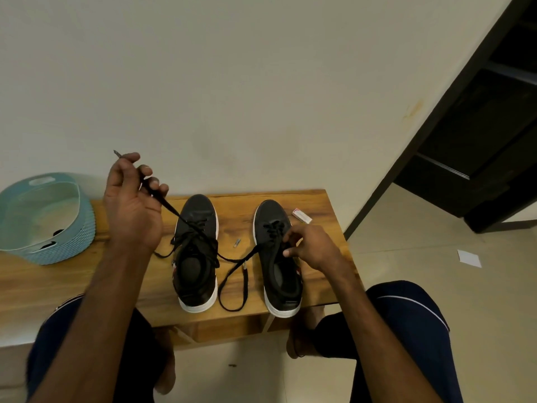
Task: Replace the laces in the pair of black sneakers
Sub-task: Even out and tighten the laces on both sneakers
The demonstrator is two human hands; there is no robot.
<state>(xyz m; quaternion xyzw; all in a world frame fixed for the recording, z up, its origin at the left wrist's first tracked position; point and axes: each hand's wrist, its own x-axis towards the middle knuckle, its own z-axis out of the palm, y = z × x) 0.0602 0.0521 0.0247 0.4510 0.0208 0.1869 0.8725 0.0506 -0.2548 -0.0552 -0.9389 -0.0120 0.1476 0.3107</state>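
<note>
Two black shoes stood mid-frame on the wooden tabletop (pixel 43 280). From the left sneaker (pixel 197 257) a black lace (pixel 171 209) ran taut toward the upper left, gripped by the fingers of the left hand (pixel 132 205). The fingers of the right hand (pixel 312 247) curled over the laces (pixel 273 228) of the right sneaker (pixel 279 274), seemingly pinching them. A teal basket (pixel 72 245) sat at left.

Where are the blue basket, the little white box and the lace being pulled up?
blue basket (pixel 84 235): head view, woven outer wall.
little white box (pixel 301 215): head view, its top face.
lace (pixel 171 209): head view, taut slanting stretch.
</note>
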